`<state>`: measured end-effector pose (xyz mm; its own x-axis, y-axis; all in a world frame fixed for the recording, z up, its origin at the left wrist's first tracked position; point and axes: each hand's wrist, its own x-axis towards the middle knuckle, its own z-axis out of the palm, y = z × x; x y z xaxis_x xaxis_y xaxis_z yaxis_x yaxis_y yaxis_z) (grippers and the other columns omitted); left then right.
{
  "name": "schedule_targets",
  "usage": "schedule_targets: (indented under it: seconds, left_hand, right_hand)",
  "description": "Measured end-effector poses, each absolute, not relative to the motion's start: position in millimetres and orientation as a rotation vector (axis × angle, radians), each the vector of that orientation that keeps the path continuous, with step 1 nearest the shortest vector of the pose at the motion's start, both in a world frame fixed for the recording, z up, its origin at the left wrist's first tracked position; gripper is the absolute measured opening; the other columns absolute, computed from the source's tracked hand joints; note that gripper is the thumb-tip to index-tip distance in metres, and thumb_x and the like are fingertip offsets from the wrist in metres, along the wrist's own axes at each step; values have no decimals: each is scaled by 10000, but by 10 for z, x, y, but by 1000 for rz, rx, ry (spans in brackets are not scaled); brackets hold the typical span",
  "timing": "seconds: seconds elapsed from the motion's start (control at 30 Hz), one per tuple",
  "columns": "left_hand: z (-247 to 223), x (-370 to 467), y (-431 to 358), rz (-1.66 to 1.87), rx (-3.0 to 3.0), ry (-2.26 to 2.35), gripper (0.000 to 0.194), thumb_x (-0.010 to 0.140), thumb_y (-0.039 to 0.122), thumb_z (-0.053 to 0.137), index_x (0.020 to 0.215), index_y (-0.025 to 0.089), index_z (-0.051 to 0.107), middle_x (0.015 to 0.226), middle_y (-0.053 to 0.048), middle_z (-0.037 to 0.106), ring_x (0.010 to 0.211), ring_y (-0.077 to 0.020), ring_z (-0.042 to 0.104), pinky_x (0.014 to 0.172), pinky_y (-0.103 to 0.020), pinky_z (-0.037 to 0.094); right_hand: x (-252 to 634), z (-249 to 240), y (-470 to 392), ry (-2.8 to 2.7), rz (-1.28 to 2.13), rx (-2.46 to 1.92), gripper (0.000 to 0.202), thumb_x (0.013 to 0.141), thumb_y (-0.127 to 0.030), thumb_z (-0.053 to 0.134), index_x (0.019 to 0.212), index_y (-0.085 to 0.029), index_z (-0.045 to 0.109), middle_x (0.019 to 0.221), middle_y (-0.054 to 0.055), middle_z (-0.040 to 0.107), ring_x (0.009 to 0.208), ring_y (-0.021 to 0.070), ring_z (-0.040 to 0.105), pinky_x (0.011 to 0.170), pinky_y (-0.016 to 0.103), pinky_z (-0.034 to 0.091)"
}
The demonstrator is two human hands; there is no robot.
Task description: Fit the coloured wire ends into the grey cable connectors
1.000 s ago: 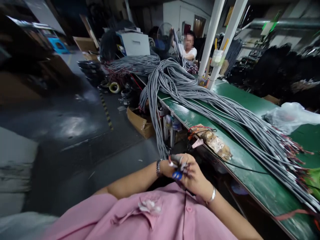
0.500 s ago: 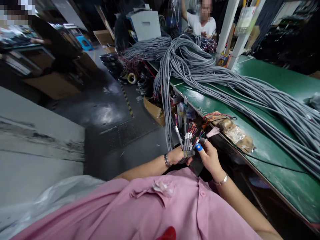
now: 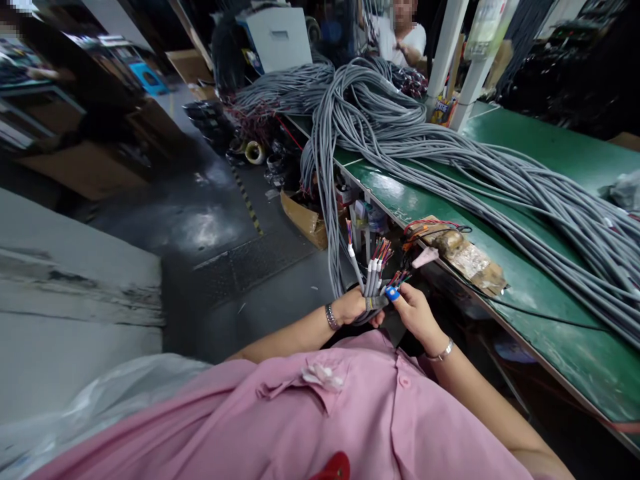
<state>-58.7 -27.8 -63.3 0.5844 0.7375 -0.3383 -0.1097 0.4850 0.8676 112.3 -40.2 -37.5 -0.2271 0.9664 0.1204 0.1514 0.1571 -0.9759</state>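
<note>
My left hand (image 3: 356, 308) is wrapped round several grey cables (image 3: 373, 283), whose stripped ends point up and show thin coloured wires (image 3: 383, 252). A grey covering is on its thumb. One cable leans away to the left of the others. My right hand (image 3: 416, 312), with a blue band on its thumb, pinches a cable end beside the bunch. Coloured wires stick out past its fingertips. The fingers partly hide where that cable is gripped. From the left hand, grey cables run up onto the green table (image 3: 545, 340).
A thick heap of grey cables (image 3: 370, 113) lies along the table. Near its edge is a tape-wrapped block (image 3: 467, 257) with red and black leads. Below stands an open cardboard box (image 3: 303, 220). A person (image 3: 400, 40) is behind the heap; another, blurred, is at far left.
The right hand has moved slightly left and down, closer to the bunch, its thumb now pressing on the cable end. The left hand keeps its grip. The view has shifted slightly.
</note>
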Motion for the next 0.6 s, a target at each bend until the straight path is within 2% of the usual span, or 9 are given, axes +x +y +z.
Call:
schedule_targets:
  seconds: [0.23,0.33,0.5,0.6]
  left_hand:
    - [-620,-574,-290,477,997,723,468,654,533,750,673,74,656,590,-97,661,493,-149,614,517,-260,518]
    - [-609,-619,-244,477,1022,685,440,673,502,749,757,75,683,662,-108,688,574,-169,648,612,-301,544]
    - [-616,-726,-146,422,1206,634,439,711,511,717,831,89,701,790,-103,704,755,-169,655,783,-309,514]
    - [-614,-734,-139,350,1296,628,446,750,538,666,757,93,688,700,-82,672,669,-141,619,710,-274,498]
  right_hand:
    - [1074,-351,-367,-1594,1171,-1149,280,841,-429,602,834,-160,680,793,48,679,695,174,593,655,290,483]
    - [1077,-352,-403,-1556,1104,-1192,274,861,-407,574,779,-160,661,767,54,666,687,178,594,644,293,482]
    - [1132,-313,-445,-1499,957,-1186,226,863,-371,578,824,-166,665,800,63,668,725,190,603,680,307,486]
    - [1164,-274,-412,-1530,930,-1156,227,866,-370,574,846,-167,674,831,65,673,754,195,606,718,318,488]
